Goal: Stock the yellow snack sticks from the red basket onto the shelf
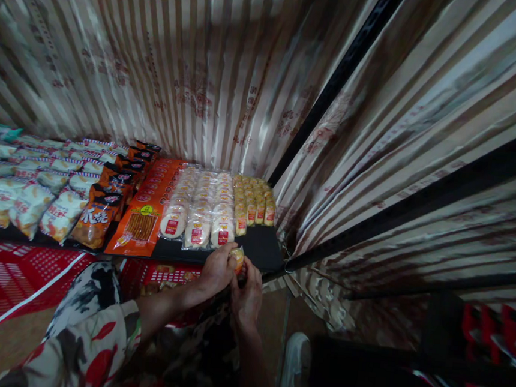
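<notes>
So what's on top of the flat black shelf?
Mostly, left to right: white-and-red plastic bags, brown-and-orange plastic bags, flat orange bags, round white pieces in clear wrap, small yellow wrapped packets. The shelf beneath them is covered.

Glossy film wraps the small packet [237, 255] and round snacks [197, 234] at centre; lower left, the basket [4, 274] is smooth plastic; the upper curtain [215, 63], satiny cloth; the shelf [260, 246], matt, perhaps metal.

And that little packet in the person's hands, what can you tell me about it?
The small packet looks yellowish with an orange patch, in what seems clear, shiny wrap. The left hand and right hand hold and partly cover it, near the front edge of the dark shelf. Any print is too small to read.
</notes>
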Demonstrator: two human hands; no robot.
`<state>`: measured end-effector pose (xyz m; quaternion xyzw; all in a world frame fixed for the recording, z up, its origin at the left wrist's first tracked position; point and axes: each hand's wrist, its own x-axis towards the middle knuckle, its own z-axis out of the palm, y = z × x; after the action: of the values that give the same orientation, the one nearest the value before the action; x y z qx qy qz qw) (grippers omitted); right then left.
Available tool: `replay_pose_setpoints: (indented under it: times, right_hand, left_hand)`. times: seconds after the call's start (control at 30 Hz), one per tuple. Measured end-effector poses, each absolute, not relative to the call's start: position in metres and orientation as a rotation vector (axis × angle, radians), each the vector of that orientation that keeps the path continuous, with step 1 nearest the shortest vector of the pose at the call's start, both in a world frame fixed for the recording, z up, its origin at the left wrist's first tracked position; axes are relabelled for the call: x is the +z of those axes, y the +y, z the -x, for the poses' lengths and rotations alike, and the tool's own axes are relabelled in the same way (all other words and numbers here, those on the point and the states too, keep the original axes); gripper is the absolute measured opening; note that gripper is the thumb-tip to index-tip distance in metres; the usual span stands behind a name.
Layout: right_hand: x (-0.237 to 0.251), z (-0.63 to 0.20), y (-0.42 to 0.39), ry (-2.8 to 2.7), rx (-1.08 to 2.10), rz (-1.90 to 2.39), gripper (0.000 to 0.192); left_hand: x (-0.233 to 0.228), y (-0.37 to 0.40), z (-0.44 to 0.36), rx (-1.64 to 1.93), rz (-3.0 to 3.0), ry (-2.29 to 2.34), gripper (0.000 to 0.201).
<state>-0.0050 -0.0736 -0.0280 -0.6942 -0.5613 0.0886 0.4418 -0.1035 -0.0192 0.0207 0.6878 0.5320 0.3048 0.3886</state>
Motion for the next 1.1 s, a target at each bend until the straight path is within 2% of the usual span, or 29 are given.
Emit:
replay_pose_setpoints:
  times: [0.5,0.83,1.1]
  right_hand:
    - [-0.035,-0.022,-0.05,-1.361,0.062,1.716,0.041]
    - [-0.041,-0.04,-0.018,-1.207,0.201,1.758,0.045]
    - [-0.04,-0.053,0.014,-1.191,0.168,1.823,0.048]
  left_hand:
    - [0.032,-0.005,0.073,0.764,-1.756,1.294,0.036]
    - [0.012,0.008,0.055,0.85,-1.653,1.27,0.042]
    - [0.004,0.022,0.045,0.817,-1.494,1.267,0.049]
